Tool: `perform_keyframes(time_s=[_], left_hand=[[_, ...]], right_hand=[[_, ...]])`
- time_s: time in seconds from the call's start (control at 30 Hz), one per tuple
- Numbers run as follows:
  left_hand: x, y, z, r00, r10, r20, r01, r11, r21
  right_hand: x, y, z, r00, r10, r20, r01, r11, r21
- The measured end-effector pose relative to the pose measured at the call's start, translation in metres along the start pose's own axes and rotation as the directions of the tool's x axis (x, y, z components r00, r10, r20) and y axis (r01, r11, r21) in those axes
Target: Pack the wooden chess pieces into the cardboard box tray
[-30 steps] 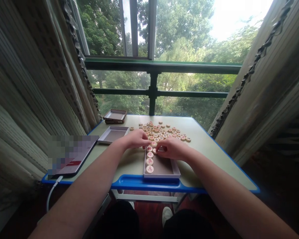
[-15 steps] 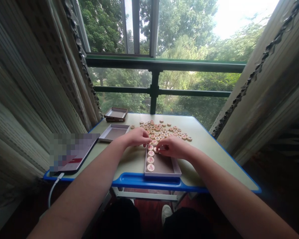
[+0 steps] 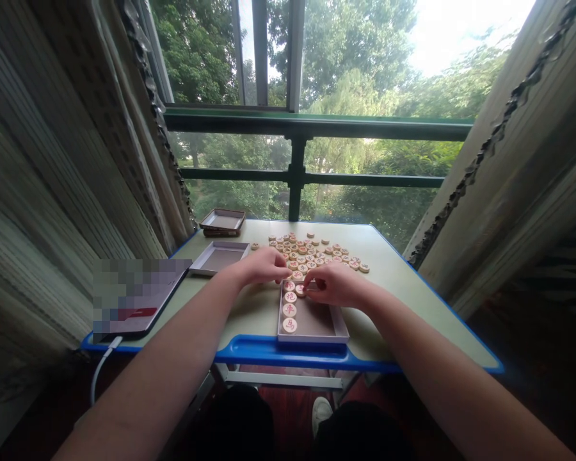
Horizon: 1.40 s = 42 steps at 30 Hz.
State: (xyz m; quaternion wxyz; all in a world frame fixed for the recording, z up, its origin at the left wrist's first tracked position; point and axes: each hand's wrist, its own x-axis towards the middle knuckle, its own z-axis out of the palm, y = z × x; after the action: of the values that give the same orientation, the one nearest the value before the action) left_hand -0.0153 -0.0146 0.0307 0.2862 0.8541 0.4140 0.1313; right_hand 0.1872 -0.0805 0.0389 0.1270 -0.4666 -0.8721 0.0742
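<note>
A shallow light box (image 3: 319,337) lies at the table's near edge. A column of round wooden xiangqi pieces (image 3: 289,310) with red characters lines its left side. Another xiangqi piece (image 3: 300,291) sits beside the top of that column, its right edge between the curled fingertips of my right hand (image 3: 336,283). My left hand (image 3: 265,264) is at the box's far left corner, fingers bent and closed. Its fingertips are close to the top piece of the column, and whatever they grip is hidden. Just beyond both hands, many loose xiangqi pieces (image 3: 311,258) spread across the table.
An open, light-lined tray (image 3: 210,270) rests left of my left hand, with brown-edged trays (image 3: 222,219) stacked behind it. A tablet-like device (image 3: 163,298), partly blurred out, has a white cable (image 3: 96,371) plugged in. The table (image 3: 403,314) has a blue rim; the railed window stands beyond.
My right fingertips have shifted slightly right on the piece in the box, so more of its face shows. My left hand stays in place; the camera view has moved a little.
</note>
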Motion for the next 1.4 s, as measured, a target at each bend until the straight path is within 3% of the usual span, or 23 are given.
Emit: perform_keyframes(time_s=[0.23,0.33,0.5,1.1,1.3,1.4], left_hand=[[0.005,0.001,0.004,0.991,0.076,-0.115,-0.068,0.995,0.068],[0.008,-0.001,0.007,0.984,0.104,-0.144,-0.096,0.993,0.063],[0.01,-0.006,0.008,0.99,0.113,-0.085,-0.115,0.993,-0.016],[0.011,-0.013,0.005,0.992,0.108,-0.058,-0.105,0.993,0.05],[0.013,-0.016,0.005,0.99,0.135,-0.04,-0.129,0.984,0.127],[0.017,-0.021,0.007,0.991,0.108,-0.085,-0.093,0.983,0.158]], right_hand=[[0.007,0.018,0.007,0.955,0.032,-0.293,-0.034,0.999,0.0],[0.01,0.027,0.01,0.948,0.082,-0.309,-0.09,0.996,-0.014],[0.014,0.042,0.011,0.906,0.256,-0.338,-0.268,0.963,0.012],[0.015,0.047,0.013,0.931,0.171,-0.323,-0.17,0.985,0.032],[0.014,0.04,0.009,0.987,0.01,-0.159,-0.002,0.999,0.049],[0.015,0.039,0.008,0.992,0.034,-0.125,-0.027,0.998,0.052]])
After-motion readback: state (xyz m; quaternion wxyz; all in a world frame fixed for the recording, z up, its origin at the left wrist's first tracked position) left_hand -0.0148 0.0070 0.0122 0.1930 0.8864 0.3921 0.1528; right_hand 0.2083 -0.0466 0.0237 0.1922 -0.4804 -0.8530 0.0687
